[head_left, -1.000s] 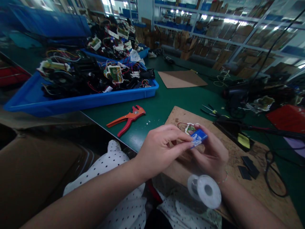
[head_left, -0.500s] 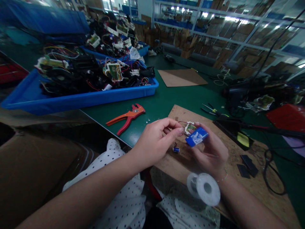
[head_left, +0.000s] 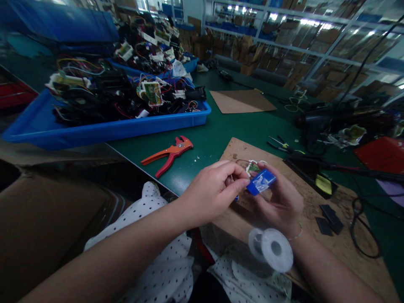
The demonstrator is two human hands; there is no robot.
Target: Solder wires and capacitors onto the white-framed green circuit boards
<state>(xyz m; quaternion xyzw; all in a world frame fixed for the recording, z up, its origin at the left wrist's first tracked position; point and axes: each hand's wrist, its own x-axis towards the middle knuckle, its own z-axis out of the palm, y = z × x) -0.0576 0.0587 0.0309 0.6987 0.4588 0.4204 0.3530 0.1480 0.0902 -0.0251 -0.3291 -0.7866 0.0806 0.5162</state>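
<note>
Between the thumb and fingers of my right hand (head_left: pixel 280 195) is a blue-wrapped battery pack (head_left: pixel 261 182), with a shiny clear patch on its face. Just behind it shows a small green circuit board (head_left: pixel 253 167) in a white frame, with a thin red wire (head_left: pixel 241 161) arching off it. My left hand (head_left: pixel 217 187) is closed in a pinch, its fingertips right at the pack's left end; what they hold is too small to make out. A small blue cylindrical part (head_left: pixel 236 198) lies below, mostly covered by my left hand.
Beneath my hands lies a brown board (head_left: pixel 240 147). Red-orange wire strippers (head_left: pixel 172 153) rest to the left, near the table edge. A clear spool (head_left: pixel 277 250) stands by my right wrist. Small pliers (head_left: pixel 282 145), black pads (head_left: pixel 330 219) and a blue tray (head_left: pixel 142 125) of wired parts surround.
My left hand has moved slightly right, bringing its fingertips up to the battery pack's end. It now hides most of the small blue part. My right hand still holds the pack.
</note>
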